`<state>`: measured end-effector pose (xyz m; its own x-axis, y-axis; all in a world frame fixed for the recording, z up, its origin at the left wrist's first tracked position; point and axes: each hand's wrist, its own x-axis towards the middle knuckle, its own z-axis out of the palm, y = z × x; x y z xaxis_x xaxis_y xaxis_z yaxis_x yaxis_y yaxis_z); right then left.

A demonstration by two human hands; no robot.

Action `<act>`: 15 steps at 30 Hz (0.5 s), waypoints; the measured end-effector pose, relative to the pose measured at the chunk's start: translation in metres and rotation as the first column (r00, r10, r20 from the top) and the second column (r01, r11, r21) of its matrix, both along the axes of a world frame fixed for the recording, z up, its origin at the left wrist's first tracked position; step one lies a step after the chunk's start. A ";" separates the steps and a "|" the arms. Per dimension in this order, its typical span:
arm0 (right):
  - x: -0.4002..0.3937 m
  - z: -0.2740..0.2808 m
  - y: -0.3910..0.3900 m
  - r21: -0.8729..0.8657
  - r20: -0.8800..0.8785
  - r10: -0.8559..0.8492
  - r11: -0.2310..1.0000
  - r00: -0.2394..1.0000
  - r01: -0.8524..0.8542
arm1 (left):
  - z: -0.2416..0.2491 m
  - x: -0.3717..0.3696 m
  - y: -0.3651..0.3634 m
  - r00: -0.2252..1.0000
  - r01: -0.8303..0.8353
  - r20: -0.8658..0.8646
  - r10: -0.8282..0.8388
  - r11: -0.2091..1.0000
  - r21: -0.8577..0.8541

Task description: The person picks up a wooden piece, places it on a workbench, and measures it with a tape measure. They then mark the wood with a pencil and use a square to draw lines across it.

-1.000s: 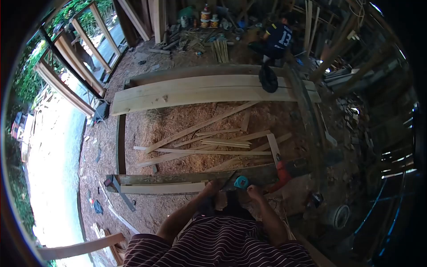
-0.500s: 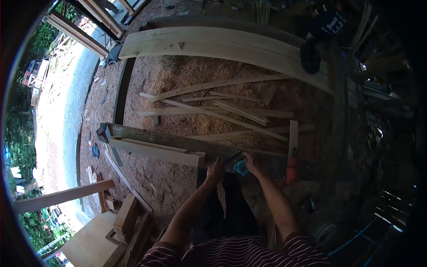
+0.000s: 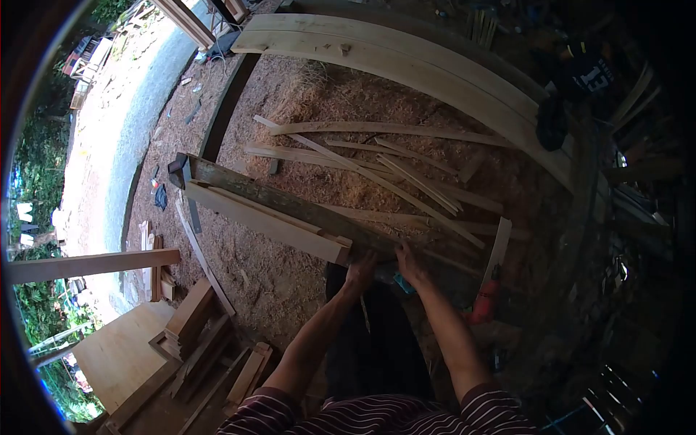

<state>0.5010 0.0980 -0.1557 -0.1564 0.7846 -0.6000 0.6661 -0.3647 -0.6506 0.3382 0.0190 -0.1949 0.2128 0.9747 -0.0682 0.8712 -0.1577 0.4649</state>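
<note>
My left hand (image 3: pixel 362 268) is closed beside the end of a pale planed board (image 3: pixel 268 225), over a dark beam. Just to its right, my right hand (image 3: pixel 411 266) is closed too, with a small teal object (image 3: pixel 404 283) showing under its palm. Both hands are in front of my dark trousers, close to each other. I cannot tell what the left fingers hold. The pale board lies along the near side of a weathered beam (image 3: pixel 246 185). A red bottle-shaped thing (image 3: pixel 484 301) stands right of my right hand.
Thin wooden strips (image 3: pixel 406 177) lie crossed on shavings beyond the beam. A long wide plank (image 3: pixel 406 65) spans the far side, where a person in a dark numbered shirt (image 3: pixel 583 72) is. Stacked timber (image 3: pixel 190 319) and a plywood sheet (image 3: pixel 119 351) lie at lower left.
The view has turned, shifting the boards. My right hand has moved closer to the beam, and the teal object now shows less, below the palm. The left hand stays by the board's end.
</note>
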 end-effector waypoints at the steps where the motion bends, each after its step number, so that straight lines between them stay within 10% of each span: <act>1: 0.005 0.001 0.002 0.148 0.166 0.273 0.943 0.948 -0.297 | 0.021 0.003 0.002 1.000 -0.019 -0.010 0.020 1.000 0.006; 2: 0.009 0.004 0.005 0.245 0.362 0.475 0.781 0.802 -0.574 | 0.045 0.005 0.006 0.978 -0.102 0.163 0.127 0.983 -0.153; 5: 0.012 0.017 0.000 0.471 0.397 0.451 0.648 0.799 -0.599 | 0.083 0.003 0.008 0.833 -0.217 0.462 0.305 0.947 -0.235; 12: -0.007 0.087 -0.036 0.621 0.283 0.571 0.503 0.770 -0.601 | 0.143 -0.041 -0.041 0.756 -0.291 0.560 0.339 0.940 -0.176; 15: -0.027 0.093 -0.069 0.598 0.191 0.628 0.535 0.755 -0.596 | 0.163 -0.060 -0.074 0.580 -0.414 0.488 0.652 0.752 -0.513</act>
